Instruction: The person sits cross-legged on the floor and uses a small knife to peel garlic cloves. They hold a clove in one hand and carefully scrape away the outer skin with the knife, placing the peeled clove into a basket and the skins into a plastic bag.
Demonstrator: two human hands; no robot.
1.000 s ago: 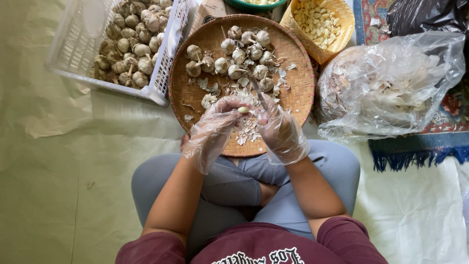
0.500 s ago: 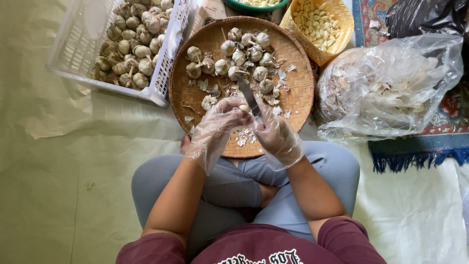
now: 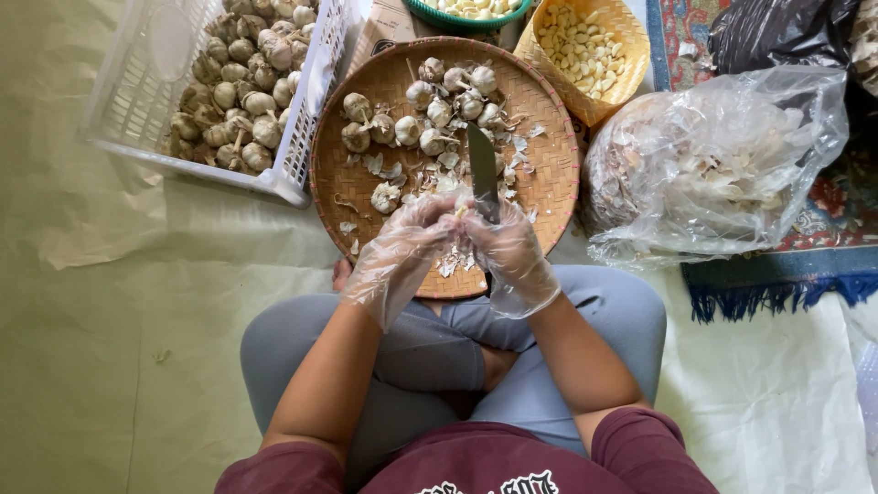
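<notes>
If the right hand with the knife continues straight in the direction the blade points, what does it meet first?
Probably the garlic bulbs heaped on the woven tray: the knife in the right hand points up the picture toward them. Height above them is unclear.

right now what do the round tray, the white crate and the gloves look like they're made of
Round tray: looks like woven bamboo or rattan, matte brown, with a visible weave and bound rim. White crate: moulded plastic, with a slotted grid wall. Gloves on the left hand and right hand: thin clear plastic film, loose and wrinkled, slightly glossy.
</notes>
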